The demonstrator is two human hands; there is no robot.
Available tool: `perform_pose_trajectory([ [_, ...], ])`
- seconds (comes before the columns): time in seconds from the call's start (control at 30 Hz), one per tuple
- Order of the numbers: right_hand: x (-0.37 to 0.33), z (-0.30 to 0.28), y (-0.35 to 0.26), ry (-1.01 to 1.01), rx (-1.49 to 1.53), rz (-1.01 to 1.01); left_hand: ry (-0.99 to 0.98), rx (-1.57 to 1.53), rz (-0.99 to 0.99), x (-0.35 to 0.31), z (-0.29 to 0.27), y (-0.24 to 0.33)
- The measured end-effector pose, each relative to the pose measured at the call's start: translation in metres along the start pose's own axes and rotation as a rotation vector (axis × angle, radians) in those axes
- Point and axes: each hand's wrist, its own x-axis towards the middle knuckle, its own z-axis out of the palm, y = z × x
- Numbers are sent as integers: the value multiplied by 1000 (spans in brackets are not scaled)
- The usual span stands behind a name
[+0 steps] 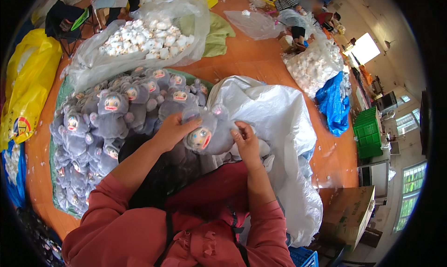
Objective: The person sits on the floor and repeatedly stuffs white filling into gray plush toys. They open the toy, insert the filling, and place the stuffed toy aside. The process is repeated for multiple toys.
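Note:
Above my lap, a grey plush toy [218, 131] with a printed face is tilted sideways between my two hands. My left hand [173, 133] grips it at the head, thumb lying over the fur. On the body side, my right hand [247, 145] pinches the plush with thumb and fingers; the exact spot is partly hidden. Heaped to the left is a large pile of similar grey plush toys [109, 120], many faces turned up. An opened white woven sack [291, 123] spreads at my right, with pale pieces inside it just below the held toy.
Beyond the pile lies a clear plastic bag of white round pieces [149, 39]. A yellow bag [32, 81] stands far left. To the right are another filled bag [316, 64], a blue sack [333, 104], a green crate [368, 132] and a cardboard box [347, 216]. People sit farther off.

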Motion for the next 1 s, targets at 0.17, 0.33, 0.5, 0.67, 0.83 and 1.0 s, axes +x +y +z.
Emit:
perform_pose_trajectory([
  [0.17, -5, 11, -36, -245, -82, 116, -57, 292, -10, -8, -3, -9],
  [0.33, -3, 10, -29, -238, -119, 44, -241, 629, -6, -7, -4, -1],
  [0.5, -2, 12, 1, -18, 48, 16, -338, 604, 184, -11, 2, 0],
  [0.67, -5, 17, 0, 75, 100, 110, -334, 596, 173, -11, -2, -2],
  [0.83, 0, 15, 0, 45, 412, 270, -326, 424, 357, -17, 0, 5],
  [1.0, 4, 11, -2, -60, 645, 494, -249, 422, 634, -15, 1, -4],
])
